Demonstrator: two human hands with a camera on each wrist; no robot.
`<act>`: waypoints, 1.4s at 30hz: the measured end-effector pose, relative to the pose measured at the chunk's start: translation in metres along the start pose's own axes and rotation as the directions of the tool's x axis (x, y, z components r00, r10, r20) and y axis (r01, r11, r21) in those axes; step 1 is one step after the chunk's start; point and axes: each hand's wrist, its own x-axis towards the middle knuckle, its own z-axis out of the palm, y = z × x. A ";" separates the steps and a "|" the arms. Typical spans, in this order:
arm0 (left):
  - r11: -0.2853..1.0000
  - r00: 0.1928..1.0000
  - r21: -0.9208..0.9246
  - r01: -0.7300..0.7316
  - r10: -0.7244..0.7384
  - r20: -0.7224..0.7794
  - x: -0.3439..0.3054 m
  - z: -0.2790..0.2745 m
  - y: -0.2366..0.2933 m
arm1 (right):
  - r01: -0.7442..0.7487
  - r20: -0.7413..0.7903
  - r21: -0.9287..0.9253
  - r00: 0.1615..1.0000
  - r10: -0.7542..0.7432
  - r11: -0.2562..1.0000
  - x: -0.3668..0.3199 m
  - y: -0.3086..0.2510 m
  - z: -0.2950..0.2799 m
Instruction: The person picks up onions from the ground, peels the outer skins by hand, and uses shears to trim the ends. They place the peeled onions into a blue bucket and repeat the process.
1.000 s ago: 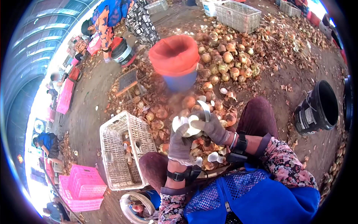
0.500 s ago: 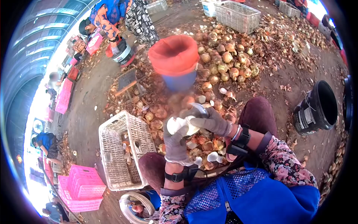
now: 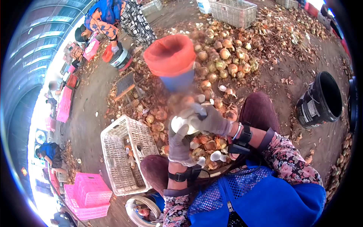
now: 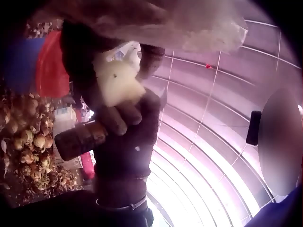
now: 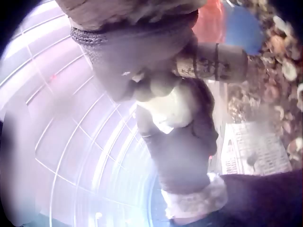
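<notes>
In front of the knees, my gloved left hand [image 3: 178, 145] grips a peeled white onion [image 3: 180, 123], the thumb lying along its near side. My gloved right hand [image 3: 212, 122] holds a knife, its blade [image 3: 199, 109] angled up beside the onion. Both wrist views show the knife's thick wooden handle [image 5: 213, 62] sticking out of the right fist. In the left wrist view the pale onion [image 4: 118, 82] sits between the two hands, right-hand fingertips at its surface. Gloves cover much of the onion.
A blue bucket lined with red mesh [image 3: 170, 56] stands ahead, beside piled onions [image 3: 227, 56]. Left lies a white crate [image 3: 113, 159] holding scraps; right stands a black bucket [image 3: 319, 100]. Peelings litter the ground. Another person [image 3: 102, 22] bends over a bucket at far left.
The knife blade has turned from standing upright to lying lower against the onion, and the right hand has shifted slightly left. The head view has shifted slightly.
</notes>
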 end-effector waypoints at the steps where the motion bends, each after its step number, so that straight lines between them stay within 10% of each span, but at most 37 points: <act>1: 1.000 1.000 0.002 0.000 0.000 -0.018 0.000 0.000 -0.001 | 0.100 0.001 -0.117 0.995 -0.101 0.988 0.001 0.003 0.001; 7: 0.966 0.975 -0.132 0.220 -0.216 0.045 -0.003 -0.016 -0.012 | 0.136 0.187 -0.175 0.977 -0.102 0.975 -0.002 -0.013 -0.007; 9: 0.968 0.972 -0.099 0.231 -0.226 0.058 -0.006 -0.011 -0.006 | 0.347 0.122 -0.229 0.937 -0.327 0.909 0.005 0.001 -0.003; 14: 0.978 0.975 -0.009 0.209 -0.208 0.072 -0.009 0.013 0.010 | -0.202 0.158 0.221 0.973 0.169 0.954 0.003 -0.007 -0.010; 27: 0.850 0.953 0.452 -0.272 0.303 0.004 -0.007 0.002 -0.009 | -0.591 0.346 0.580 0.802 0.487 0.561 0.009 -0.044 -0.020; 33: 0.997 0.991 0.078 -0.016 0.006 0.131 -0.018 0.019 0.004 | -0.598 0.546 0.785 0.792 0.274 0.164 0.004 -0.025 -0.022; 37: 0.982 0.982 -0.159 -0.106 0.128 0.138 -0.009 0.006 -0.016 | -0.502 0.501 0.862 0.865 -0.029 -0.071 0.010 0.002 -0.024; 40: 0.915 0.941 -0.398 -0.060 0.185 0.282 -0.004 -0.008 -0.008 | -0.384 0.383 0.919 0.923 0.024 0.092 0.015 0.002 -0.046; 42: 0.922 0.942 -0.370 -0.113 0.218 0.256 0.000 -0.017 -0.008 | -0.320 0.304 0.732 0.943 0.132 0.601 0.015 0.004 -0.057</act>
